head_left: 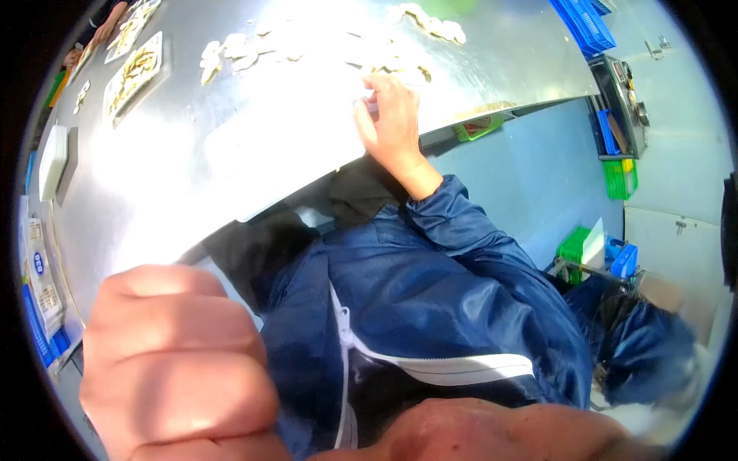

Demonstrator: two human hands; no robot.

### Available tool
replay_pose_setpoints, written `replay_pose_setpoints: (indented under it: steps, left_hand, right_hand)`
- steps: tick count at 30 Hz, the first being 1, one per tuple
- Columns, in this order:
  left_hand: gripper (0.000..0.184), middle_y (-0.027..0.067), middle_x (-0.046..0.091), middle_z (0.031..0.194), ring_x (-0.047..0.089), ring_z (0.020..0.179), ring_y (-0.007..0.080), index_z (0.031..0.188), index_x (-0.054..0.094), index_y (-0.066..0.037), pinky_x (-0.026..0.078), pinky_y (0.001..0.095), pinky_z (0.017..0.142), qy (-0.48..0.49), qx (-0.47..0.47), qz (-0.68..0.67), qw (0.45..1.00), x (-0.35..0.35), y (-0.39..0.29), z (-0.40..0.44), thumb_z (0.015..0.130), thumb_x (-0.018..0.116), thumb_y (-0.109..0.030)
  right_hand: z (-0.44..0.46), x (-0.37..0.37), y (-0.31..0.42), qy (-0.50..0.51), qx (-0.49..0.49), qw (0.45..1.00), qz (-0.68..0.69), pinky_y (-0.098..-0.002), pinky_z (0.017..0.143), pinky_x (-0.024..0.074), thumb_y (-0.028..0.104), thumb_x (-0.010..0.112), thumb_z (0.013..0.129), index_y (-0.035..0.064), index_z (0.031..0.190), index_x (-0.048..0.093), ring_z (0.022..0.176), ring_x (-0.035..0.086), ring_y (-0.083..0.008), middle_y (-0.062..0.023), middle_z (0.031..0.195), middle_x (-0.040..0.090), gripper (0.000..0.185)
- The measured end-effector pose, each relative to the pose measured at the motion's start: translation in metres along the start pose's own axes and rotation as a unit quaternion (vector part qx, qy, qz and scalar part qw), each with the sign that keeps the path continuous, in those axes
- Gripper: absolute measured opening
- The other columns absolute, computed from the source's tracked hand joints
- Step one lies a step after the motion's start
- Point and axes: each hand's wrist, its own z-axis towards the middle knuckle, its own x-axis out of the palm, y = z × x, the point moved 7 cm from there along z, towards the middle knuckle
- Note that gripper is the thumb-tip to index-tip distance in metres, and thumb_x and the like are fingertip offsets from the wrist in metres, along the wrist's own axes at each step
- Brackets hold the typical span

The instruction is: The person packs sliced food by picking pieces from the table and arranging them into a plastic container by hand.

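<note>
My left hand (181,361) is close to the camera at the lower left, its fingers curled into a fist. Whatever it may hold is hidden. Over the near edge of a shiny metal table (254,146), my right hand (393,123) is palm down, fingers bent, thumb apart from them. Its fingertips are right beside a cluster of pale, flat, slice-like pieces (392,63); glare hides whether they touch. More pale pieces (240,52) lie to the left, and a row of them (432,24) lies farther back.
White trays (137,75) of pale pieces stand at the upper left, near another person's hand (104,31). A white block-like container (54,163) is at the left edge. Blue crates (584,27) and green crates (617,178) are on the right, beyond the table's edge.
</note>
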Motion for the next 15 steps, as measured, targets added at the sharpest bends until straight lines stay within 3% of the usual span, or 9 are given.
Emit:
replay_pose_setpoints:
  steps: [12,14,15]
  left_hand:
    - [0.023,0.0099,0.057,0.072,0.052,0.06,0.0268,0.075,0.056,-0.003,0.043,0.0411,0.057,-0.072,-0.016,0.04,0.996,-0.004,0.0,0.017,0.08,0.068,-0.021]
    - [0.017,0.0109,0.055,0.068,0.05,0.056,0.0285,0.075,0.055,-0.001,0.041,0.0413,0.055,-0.053,-0.008,0.058,0.997,0.006,0.02,0.008,0.079,0.065,-0.014]
    - [0.011,0.0099,0.057,0.068,0.053,0.055,0.029,0.078,0.058,0.0,0.043,0.038,0.055,0.049,-0.047,-0.01,0.998,0.003,0.041,-0.001,0.082,0.063,-0.008]
  right_hand:
    - [0.0,-0.001,0.0,-0.005,0.013,1.0,-0.003,-0.042,0.085,0.0397,0.004,0.069,0.079,0.007,0.12,0.059,0.082,0.06,-0.0228,-0.0081,0.105,0.062,0.042]
    - [0.001,-0.002,0.0,-0.011,0.008,1.0,0.005,-0.042,0.085,0.0396,0.003,0.068,0.079,0.0072,0.12,0.059,0.082,0.06,-0.0229,-0.0079,0.105,0.062,0.042]
    - [0.001,-0.004,-0.001,-0.017,0.007,1.0,0.007,-0.0419,0.085,0.0396,0.003,0.068,0.079,0.0072,0.119,0.059,0.081,0.06,-0.0229,-0.0078,0.105,0.062,0.042]
